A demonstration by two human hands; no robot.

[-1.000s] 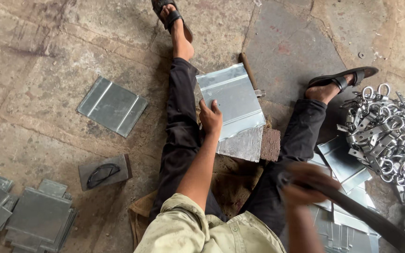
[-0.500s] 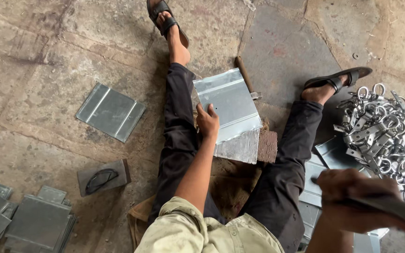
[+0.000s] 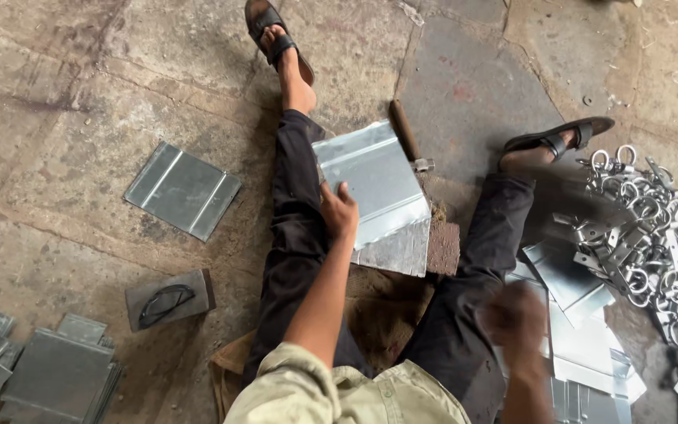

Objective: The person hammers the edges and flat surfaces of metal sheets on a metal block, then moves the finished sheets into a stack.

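Sitting on the floor [image 3: 80,94], pressing the shiny metal sheet [image 3: 370,184] flat between the legs with the left hand [image 3: 339,210] to stop sliding, right hand [image 3: 515,318] blurring too much for telling its grip

Soft, even daylight fills the scene, rather bright, and the shadows on the grey, cracked stone floor [image 3: 80,94] are weak and short, without a clear direction. The shiny folded sheet of silver metal [image 3: 374,184] under the left hand [image 3: 339,212] gives a pale glare along its ridges, and the heap of bright metal rings and brackets [image 3: 653,235] also glints in small spots. The right hand [image 3: 515,318] is strongly smeared by motion blur and its fingers cannot be told apart, while the floor and the left hand are sharp.
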